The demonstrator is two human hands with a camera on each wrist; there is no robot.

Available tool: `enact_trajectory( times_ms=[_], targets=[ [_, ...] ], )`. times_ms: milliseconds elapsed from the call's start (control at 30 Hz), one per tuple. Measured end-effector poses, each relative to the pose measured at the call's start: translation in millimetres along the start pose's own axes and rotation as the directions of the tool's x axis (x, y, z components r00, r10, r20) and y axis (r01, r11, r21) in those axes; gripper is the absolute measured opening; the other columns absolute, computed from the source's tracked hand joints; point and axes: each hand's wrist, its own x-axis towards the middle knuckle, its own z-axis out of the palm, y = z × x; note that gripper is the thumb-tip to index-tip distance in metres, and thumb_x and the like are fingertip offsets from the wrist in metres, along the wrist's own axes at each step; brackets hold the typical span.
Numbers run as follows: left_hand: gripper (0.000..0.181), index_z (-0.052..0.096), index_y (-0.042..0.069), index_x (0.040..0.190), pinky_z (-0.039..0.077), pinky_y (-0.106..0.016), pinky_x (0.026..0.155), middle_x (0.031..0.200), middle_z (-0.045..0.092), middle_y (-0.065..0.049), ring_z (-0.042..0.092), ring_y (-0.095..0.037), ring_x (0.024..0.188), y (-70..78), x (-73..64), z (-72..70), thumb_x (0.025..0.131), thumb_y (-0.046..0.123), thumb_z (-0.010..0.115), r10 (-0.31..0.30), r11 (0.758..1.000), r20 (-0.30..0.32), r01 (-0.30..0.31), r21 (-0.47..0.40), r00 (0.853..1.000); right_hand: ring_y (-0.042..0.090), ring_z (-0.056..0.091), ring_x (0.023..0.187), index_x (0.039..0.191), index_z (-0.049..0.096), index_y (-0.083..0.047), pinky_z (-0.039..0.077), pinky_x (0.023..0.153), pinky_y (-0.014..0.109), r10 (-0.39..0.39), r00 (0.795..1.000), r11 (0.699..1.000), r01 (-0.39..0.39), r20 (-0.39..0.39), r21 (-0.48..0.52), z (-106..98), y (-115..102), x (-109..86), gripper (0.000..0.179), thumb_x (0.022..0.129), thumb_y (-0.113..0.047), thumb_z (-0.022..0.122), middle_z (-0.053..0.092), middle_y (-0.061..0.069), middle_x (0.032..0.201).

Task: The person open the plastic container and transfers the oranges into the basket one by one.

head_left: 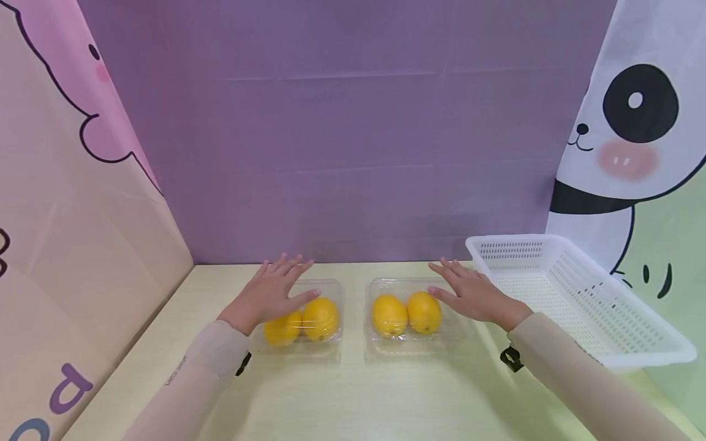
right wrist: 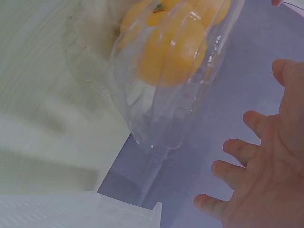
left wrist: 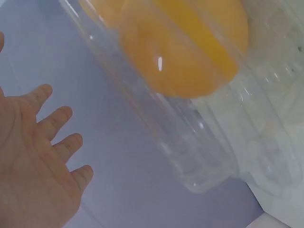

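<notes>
Two clear plastic clamshell boxes stand side by side on the table, each with two round yellow-orange fruits inside. In the head view my left hand (head_left: 270, 294) hovers over the left box (head_left: 333, 288), fingers spread, partly hiding one of its fruits (head_left: 320, 319). Above the outer side of the right box (head_left: 380, 285) my right hand (head_left: 475, 293) is held out, its thumb in front of the edge of a fruit (head_left: 424, 312). Both wrist views show a gap between the spread fingers and the plastic; neither hand holds anything. The lids appear closed.
A white perforated plastic basket (head_left: 634, 312) stands at the right, close to my right forearm. Behind the pale wooden table (head_left: 353, 398) hangs a purple cloth backdrop (head_left: 353, 135). Cartoon-printed panels flank the table on both sides.
</notes>
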Motion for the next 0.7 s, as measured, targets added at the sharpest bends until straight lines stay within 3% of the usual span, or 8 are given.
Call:
enact_trajectory(
  times_ms=[267,467,700],
  targets=[
    [0.079,0.037,0.014,0.156,0.012,-0.062,0.118,0.157,0.037,-0.016,0.023,-0.043,0.146,7.0,0.4,8.0,0.097,0.065,0.045,0.042,0.999,-0.031,-0.042,-0.01,0.999,0.047,0.033,0.141,0.153,0.04,-0.006,0.027,0.106,0.073,-0.001,1.0,1.0,0.001,-0.011,0.007,3.5,1.2,-4.1,0.065,0.104,-0.049,0.047,0.03,0.027,0.157],
    [0.076,0.042,0.011,0.153,0.019,-0.061,0.116,0.152,0.043,-0.018,0.034,-0.043,0.142,18.7,0.9,15.4,0.096,0.06,0.053,0.072,0.994,-0.024,-0.074,-0.081,0.997,0.047,0.033,0.14,0.151,0.042,-0.004,0.025,0.107,0.072,0.015,1.0,1.0,-0.015,-0.01,0.013,9.2,1.6,-9.8,0.066,0.104,-0.049,0.045,0.029,0.027,0.157],
    [0.073,0.042,0.014,0.153,0.02,-0.057,0.118,0.153,0.042,-0.014,0.035,-0.037,0.143,31.8,2.2,24.8,0.095,0.055,0.059,0.087,0.986,-0.007,-0.087,-0.144,0.996,0.05,0.034,0.138,0.15,0.043,-0.002,0.029,0.109,0.067,0.015,0.999,0.999,-0.014,-0.036,0.035,14.2,0.9,-16.0,0.066,0.104,-0.048,0.047,0.031,0.028,0.156]
  ],
)
